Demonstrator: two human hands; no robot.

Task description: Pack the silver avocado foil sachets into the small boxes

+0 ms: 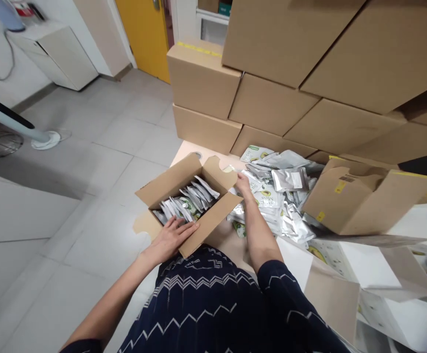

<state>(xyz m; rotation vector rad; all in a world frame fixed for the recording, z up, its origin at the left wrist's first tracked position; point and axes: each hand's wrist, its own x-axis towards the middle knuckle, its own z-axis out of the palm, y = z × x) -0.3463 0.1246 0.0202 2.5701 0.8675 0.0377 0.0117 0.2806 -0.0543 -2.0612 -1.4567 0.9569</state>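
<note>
An open cardboard box [213,220] sits at the table's near left corner, filled with several silver pouches [187,200] standing in a row. My left hand [172,236] lies flat with spread fingers on the box's near end, touching the pouches. My right hand [242,185] reaches past the box's right flap into a loose pile of silver and green-printed pouches [281,193] on the table. Its fingers curl down among the pouches and are partly hidden; whether it grips one is unclear.
A second open cardboard box [360,203] lies tilted at the right. A stacked wall of closed cartons [272,103] stands behind the table. White sheets [368,267] cover the table's right. Tiled floor, a fan stand [46,139] and a yellow door [147,34] lie to the left.
</note>
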